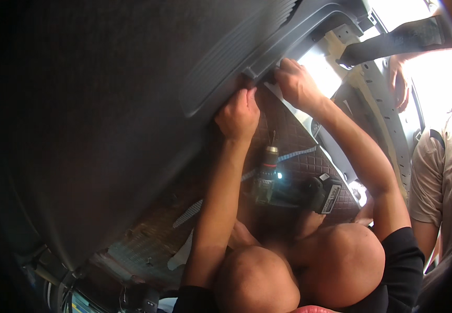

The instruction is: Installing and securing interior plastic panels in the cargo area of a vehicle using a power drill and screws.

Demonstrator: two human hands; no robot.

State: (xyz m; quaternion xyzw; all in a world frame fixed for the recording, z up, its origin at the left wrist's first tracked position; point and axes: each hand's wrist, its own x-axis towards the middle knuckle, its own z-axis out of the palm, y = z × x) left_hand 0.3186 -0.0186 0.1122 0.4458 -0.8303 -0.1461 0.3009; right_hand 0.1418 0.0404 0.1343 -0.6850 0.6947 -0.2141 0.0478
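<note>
Hands on the trim panel edge

Darkness swallows the whole left half of the view, so the far end of the dark grey ribbed trim panel [247, 57] cannot be made out. Its visible part runs long from lower left to upper right, ending near the top edge of the picture beside a grey seat belt [398, 39].

At the panel's lower edge, the left hand [239, 115] is curled closed, fingertips pinching the lip. Just beside it, the right hand [296, 83] clamps the same edge, fingers bent over it; what lies under the fingers is hidden.

Below the hands, on the brown quilted floor mat [294, 135], a cordless drill [288, 188] lies with its chuck pointing up toward the left hand, a small light glowing on it. Its handle is partly blurred.

Another person's hand [399, 83] and beige sleeve [437, 172] are cut off at the right edge.
</note>
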